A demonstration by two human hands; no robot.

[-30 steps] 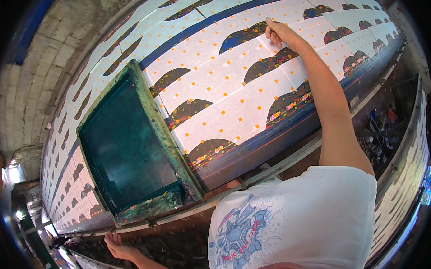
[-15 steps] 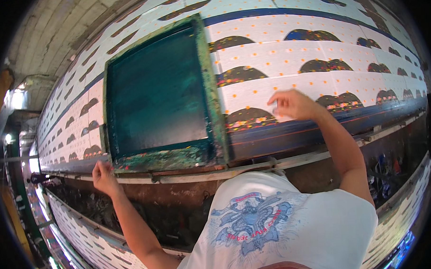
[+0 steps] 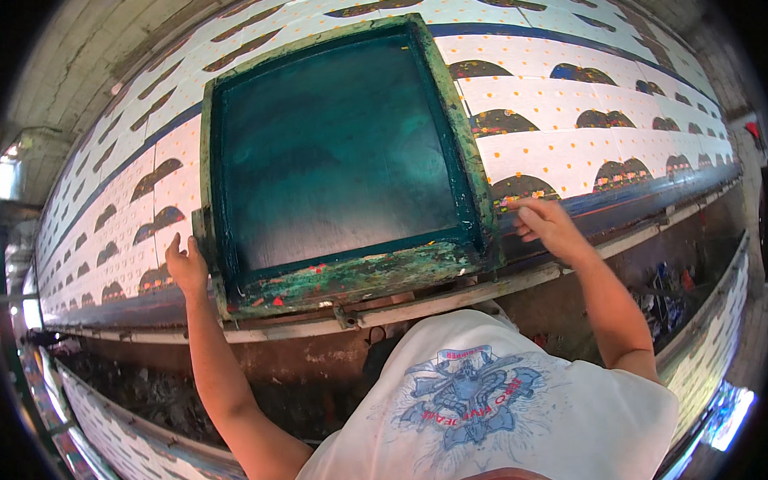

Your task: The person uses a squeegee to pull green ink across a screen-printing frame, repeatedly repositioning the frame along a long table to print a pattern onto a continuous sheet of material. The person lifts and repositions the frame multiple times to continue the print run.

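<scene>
A screen-printing frame [image 3: 474,165] with green, paint-crusted bars and a dark teal screen [image 3: 334,149] lies on long white printed sheets [image 3: 535,95] patterned with dark arched shapes and small orange dots. My left hand [image 3: 184,262] is raised beside the lower left of the frame, fingers apart and pointing up. My right hand [image 3: 542,226] hovers just off the lower right of the frame, forefinger extended and the other fingers loosely curled, with nothing visible in them.
A metal rail [image 3: 386,310] runs along the near edge of the printing table, with a dark gap holding loose litter below it. Another patterned table [image 3: 119,418] stretches behind me. A concrete floor [image 3: 57,91] borders the table's far left.
My right hand has come down and left from the far pattern rows to beside the frame. My left hand has risen toward the frame's left side. The view has turned, shifting everything.
</scene>
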